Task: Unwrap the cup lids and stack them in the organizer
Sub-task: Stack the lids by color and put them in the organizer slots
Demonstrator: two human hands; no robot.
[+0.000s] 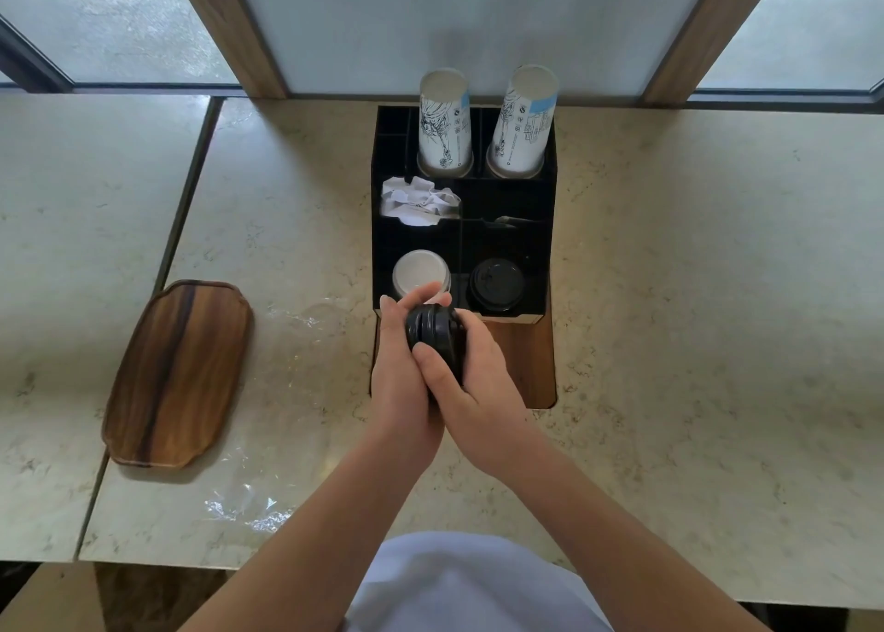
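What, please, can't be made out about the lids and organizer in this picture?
Head view only:
- Black lids: count unclear; left hand and right hand cover most of the stack.
- White lids: near edge hidden by fingertips.
- Organizer: dark compartments, contents on the right unreadable.
- Wrap: clear, extent uncertain.

Within the black organizer (pixel 463 203), the front-right compartment is filled by black lids (pixel 495 281), the front-left by white lids (pixel 421 270), the middle-left by crumpled paper (pixel 419 200); the middle-right looks open. Paper cup stacks (pixel 445 122) block its back. Left of it lie clear wrap (pixel 296 313) and a wooden tray (pixel 179 374).
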